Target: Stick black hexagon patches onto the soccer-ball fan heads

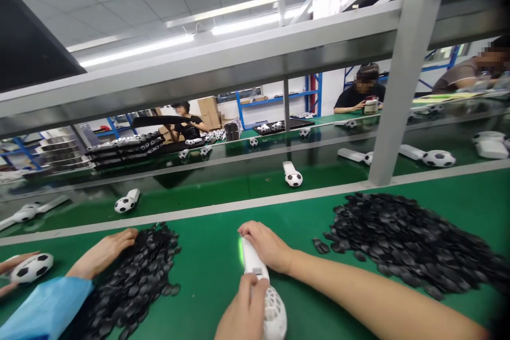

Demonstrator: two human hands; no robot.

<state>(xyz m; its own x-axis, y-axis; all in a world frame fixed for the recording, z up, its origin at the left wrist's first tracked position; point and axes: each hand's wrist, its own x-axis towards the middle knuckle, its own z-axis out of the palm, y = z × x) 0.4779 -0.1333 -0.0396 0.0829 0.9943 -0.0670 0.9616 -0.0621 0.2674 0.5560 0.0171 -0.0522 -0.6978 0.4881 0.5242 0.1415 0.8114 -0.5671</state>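
A white device with a long handle and a round, web-patterned head lies at the bottom centre over the green work surface. My left hand is closed around it where the handle meets the head. The fingers of my right hand are closed on the far end of the handle, and a green glow shows along its left edge. Heaps of small black pieces lie on both sides, one on the left and a larger one on the right.
At the left, a co-worker's hand in a blue sleeve touches the left heap, beside a football-patterned device. Beyond a metal edge, a belt carries similar devices. A metal post stands at the right. More people sit behind.
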